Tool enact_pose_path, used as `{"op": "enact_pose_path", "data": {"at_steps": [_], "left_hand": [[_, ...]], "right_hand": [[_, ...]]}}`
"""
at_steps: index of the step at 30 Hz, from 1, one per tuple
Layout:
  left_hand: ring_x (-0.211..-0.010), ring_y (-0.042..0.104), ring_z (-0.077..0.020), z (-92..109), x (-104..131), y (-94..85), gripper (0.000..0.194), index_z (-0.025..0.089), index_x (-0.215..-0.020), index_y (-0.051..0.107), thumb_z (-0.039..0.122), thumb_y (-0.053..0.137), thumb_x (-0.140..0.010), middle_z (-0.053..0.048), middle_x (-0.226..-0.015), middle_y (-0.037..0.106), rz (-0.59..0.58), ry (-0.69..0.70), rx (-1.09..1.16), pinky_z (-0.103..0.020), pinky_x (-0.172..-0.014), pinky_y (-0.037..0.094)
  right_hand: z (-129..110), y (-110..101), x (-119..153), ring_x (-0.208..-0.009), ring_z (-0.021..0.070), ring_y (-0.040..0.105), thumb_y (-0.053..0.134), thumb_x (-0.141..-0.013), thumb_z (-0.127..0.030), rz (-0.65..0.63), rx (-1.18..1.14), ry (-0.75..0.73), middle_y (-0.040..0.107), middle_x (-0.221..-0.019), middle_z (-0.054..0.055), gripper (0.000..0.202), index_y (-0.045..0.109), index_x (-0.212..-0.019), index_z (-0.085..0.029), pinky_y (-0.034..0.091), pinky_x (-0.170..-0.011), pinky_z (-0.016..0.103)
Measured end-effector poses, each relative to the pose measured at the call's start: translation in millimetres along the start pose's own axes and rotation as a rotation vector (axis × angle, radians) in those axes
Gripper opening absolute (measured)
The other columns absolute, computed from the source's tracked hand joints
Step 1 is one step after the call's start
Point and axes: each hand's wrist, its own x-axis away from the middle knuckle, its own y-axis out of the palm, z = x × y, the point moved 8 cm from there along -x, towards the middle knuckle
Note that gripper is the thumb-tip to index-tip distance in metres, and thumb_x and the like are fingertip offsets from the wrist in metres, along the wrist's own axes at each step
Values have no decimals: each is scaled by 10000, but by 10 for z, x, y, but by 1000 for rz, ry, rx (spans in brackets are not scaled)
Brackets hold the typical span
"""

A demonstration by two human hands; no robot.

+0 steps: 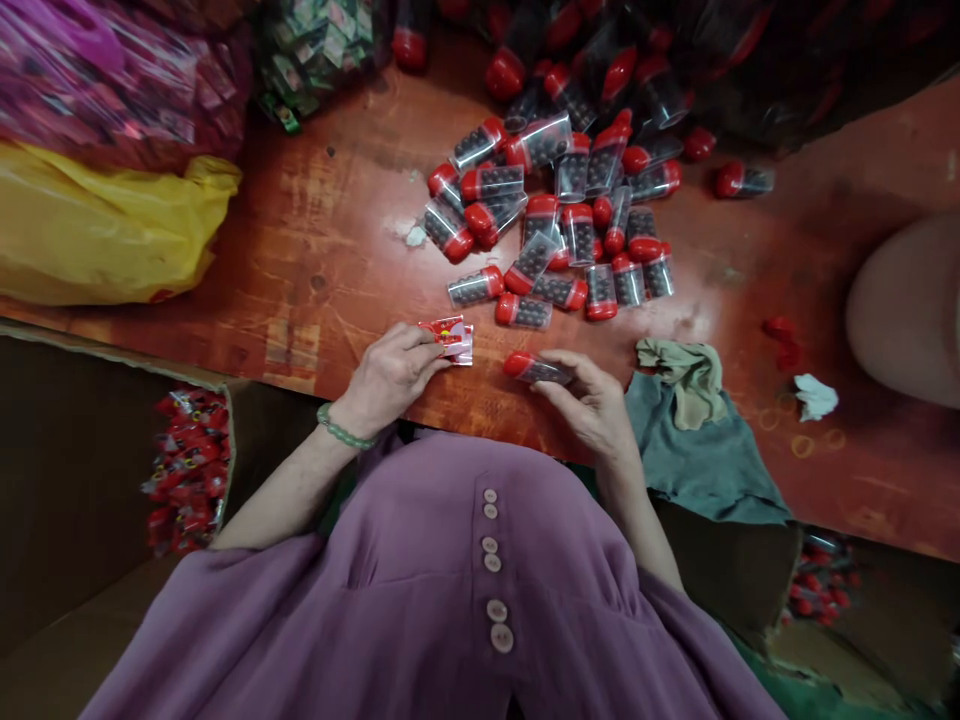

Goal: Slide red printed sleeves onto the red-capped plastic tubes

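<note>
Red-capped bottle (538,367), on the near side of the heap of bottles (580,238), pinched between thumb and fingers of the right hand (600,402). The left hand (396,368) pinches a small packet (459,345), near and left of the heap. Cloth (697,455): near and right of it. Apparent step: handling bottle and packet together; the next move calls for steady pinches.

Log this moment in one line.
left hand: holding red printed packet | right hand: holding red-capped tube | beyond: similar tubes, piled
</note>
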Motion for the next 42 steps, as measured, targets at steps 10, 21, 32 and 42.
{"op": "enact_pose_path", "data": {"at_steps": [10, 21, 32, 42], "left_hand": [[-753, 661, -159, -189, -48, -139, 152, 194, -857, 760, 281, 643, -901, -38, -812, 724, 84, -202, 318, -299, -718, 547], [-711, 686, -150, -97, -29, -361, 100, 217, -801, 759, 316, 775, -809, -22, -781, 757, 231, -185, 519, -302, -691, 566], [-688, 659, -129, -133, 10, -253, 161, 191, -771, 735, 342, 781, -800, -17, -746, 731, 155, -202, 636, -260, -677, 540], [-713, 680, -134, -80, 9, -89, 82, 189, -844, 770, 264, 762, -812, -26, -806, 752, -36, -173, 655, -244, -700, 535]], "right_hand": [[-81, 279, -156, -772, 152, 715, 684, -877, -334, 22, -174, -14, 743, -996, 4, 296, 668, -1164, -266, 611, -785, 361], [-426, 290, -180, -913, 195, 730, 692, -876, -407, 48, -139, -104, 745, -1081, 11, 295, 686, -1149, -295, 614, -869, 390], [-694, 423, -217, -995, 199, 717, 590, -955, -257, -234, 212, -311, 754, -1138, 29, 296, 662, -1241, -283, 579, -913, 380], [-707, 531, -276, -913, 184, 712, 602, -924, -201, -507, 259, -296, 761, -1046, 48, 304, 683, -1216, -209, 548, -834, 302]]}}
